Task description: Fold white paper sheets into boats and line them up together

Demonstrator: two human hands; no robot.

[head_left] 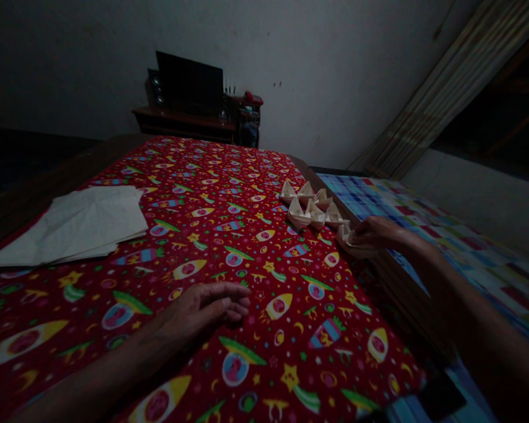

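Over at the table's right edge, my right hand (372, 231) pinches a folded paper boat (349, 239), its fingers closed on the near side. Just beyond it stands a cluster of several more paper boats (311, 210) in pale paper, set close together on the red cloth. My left hand (218, 304) rests on the cloth near the middle front, fingers loosely bent and apart, with nothing in it. Left of that hand lies a stack of loose paper sheets (88, 220), creased on top.
The red tablecloth (247, 276) has a rocket and star print. Beyond it, a dark monitor (190, 82) and speakers stand on a wooden desk (180, 120) by the wall. A bed with a checked cover (405, 217) adjoins the right side, below a curtain (427, 111).
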